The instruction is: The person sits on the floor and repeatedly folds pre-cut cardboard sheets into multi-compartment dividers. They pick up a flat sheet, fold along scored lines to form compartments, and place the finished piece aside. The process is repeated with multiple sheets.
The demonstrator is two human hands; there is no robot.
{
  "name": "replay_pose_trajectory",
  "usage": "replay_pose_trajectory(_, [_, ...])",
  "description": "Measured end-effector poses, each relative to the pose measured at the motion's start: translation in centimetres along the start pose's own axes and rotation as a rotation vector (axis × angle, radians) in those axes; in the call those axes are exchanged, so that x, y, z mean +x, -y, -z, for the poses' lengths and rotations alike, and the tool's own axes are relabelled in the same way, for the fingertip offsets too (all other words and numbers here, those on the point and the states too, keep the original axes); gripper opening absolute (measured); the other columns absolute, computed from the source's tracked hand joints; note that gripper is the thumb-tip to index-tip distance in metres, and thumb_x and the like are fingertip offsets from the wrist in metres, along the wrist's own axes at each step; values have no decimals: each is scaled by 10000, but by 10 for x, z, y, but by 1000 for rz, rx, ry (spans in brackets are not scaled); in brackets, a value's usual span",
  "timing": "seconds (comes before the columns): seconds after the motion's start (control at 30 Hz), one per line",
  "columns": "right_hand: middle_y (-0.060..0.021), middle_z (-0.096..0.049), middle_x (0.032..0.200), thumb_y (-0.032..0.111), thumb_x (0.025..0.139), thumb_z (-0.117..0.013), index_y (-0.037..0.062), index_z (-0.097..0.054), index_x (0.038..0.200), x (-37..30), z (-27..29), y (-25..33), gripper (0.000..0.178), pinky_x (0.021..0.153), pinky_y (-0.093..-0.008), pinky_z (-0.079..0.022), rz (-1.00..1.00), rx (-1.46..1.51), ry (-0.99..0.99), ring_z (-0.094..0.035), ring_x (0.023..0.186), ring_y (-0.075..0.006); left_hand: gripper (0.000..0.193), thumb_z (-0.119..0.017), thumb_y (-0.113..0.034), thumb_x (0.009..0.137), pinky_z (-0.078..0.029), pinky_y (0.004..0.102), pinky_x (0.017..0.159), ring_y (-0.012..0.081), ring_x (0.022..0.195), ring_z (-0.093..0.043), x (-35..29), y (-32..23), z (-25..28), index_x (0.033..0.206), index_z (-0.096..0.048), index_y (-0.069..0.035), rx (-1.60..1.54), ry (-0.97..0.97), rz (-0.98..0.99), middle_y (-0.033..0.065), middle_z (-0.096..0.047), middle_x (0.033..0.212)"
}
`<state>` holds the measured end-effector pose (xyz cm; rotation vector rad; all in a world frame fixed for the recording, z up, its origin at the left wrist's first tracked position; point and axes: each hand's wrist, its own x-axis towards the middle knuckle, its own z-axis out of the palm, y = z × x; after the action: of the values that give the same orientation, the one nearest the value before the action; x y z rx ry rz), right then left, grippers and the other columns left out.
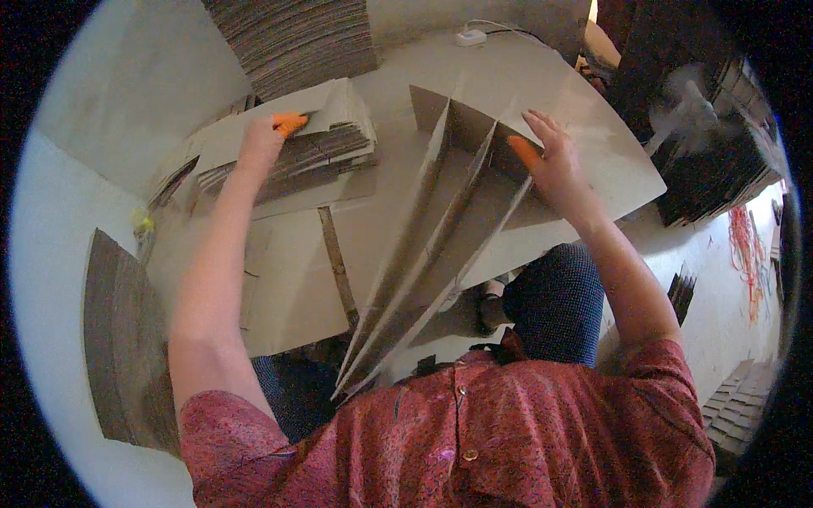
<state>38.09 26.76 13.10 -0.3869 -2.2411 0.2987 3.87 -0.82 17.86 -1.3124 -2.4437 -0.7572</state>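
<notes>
My left hand (269, 134), with an orange cover on a digit, is closed at the top of a stack of cardboard pieces (326, 144) on the table. Its fingers pinch the edge of a flat cardboard piece (337, 108) there. To the right stands a partly assembled cardboard divider (461, 190), long upright strips slotted into a cross strip at its far end. The strips run back toward my body. At its far right corner is my right hand (555, 161), fingers spread, its orange-covered thumb close to a strip; whether it touches is unclear.
A taller cardboard stack (292, 42) stands behind the left pile. More cardboard leans by the wall (127, 339) at left. A white power strip (471, 37) with a cable lies at the table's (610, 161) far edge. Dark bundles (711, 161) and red strings (745, 254) are at right.
</notes>
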Motion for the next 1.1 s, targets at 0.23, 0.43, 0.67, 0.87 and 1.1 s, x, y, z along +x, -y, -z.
replay_pose_trajectory(0.23, [-142,-597,1087,187,893,-559,-20,-509,1153,4,28,63,336,809,-362,-506,-850,1583,444,-612,926,-244,295,-641,-92,772,-477,334,870,272,1008,-595,-60,-146,-19,1061,-628,-37,-218,-108,-588,138,-625,1076])
replay_pose_trajectory(0.43, [-97,-646,902,172,866,-581,-22,-598,1006,-29,55,36,240,761,-322,-500,-590,884,-29,-624,812,-219,445,-689,-247,769,-445,344,891,306,1054,-560,-103,-183,-41,1117,-587,11,-242,-40,-296,183,-555,1188])
replay_pose_trajectory(0.67, [-13,-646,899,134,857,-610,35,-632,1028,-77,95,3,199,681,-244,-467,-599,899,-70,-578,778,-103,220,-601,-126,800,-466,333,689,268,723,-629,-138,-152,-41,945,-648,33,-245,356,132,201,-651,824])
replay_pose_trajectory(0.87, [11,-653,870,127,862,-605,19,-654,981,-92,95,4,168,706,-252,-457,-529,730,44,-553,795,-74,182,-586,-106,812,-458,310,662,245,703,-615,-145,-144,-26,924,-650,23,-274,370,67,195,-649,827])
replay_pose_trajectory(1.1, [-6,-659,866,143,863,-609,1,-641,996,-82,95,-1,197,705,-255,-454,-460,617,102,-552,786,-85,209,-603,-173,827,-470,316,745,222,827,-627,-148,-141,-23,939,-648,-1,-279,454,107,135,-666,887])
